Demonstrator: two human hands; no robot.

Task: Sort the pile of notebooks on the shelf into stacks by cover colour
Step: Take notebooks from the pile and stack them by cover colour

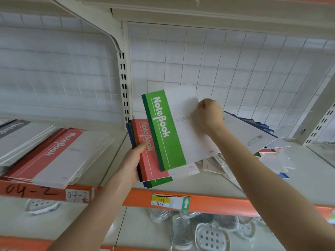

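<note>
Shelf (208,185) boards run under both hands, with an orange rail (208,201) along the front edge, below the wrists. To the right of the right hand, behind its forearm, lies the loose pile of notebooks (268,156), fanned out untidily, mostly white faces up with blue, red and green edges showing. Well to the left of the left hand sits a red stack (59,153), and further left, a grey stack (16,127) cut off by the frame edge.

Between the two hands is a green notebook (163,131), tilted up off the shelf; the right hand (208,115) has its fingers curled tight, pinching the white part of the cover near the upper right corner. Its lower end overlaps a small bundle (152,167) with a red cover on top and green and blue ones beneath. The left hand (130,162) grips this bundle from the left side, thumb lying across the red cover.

Under the bundle, on the rail, is a yellow-and-green price label (170,201).
</note>
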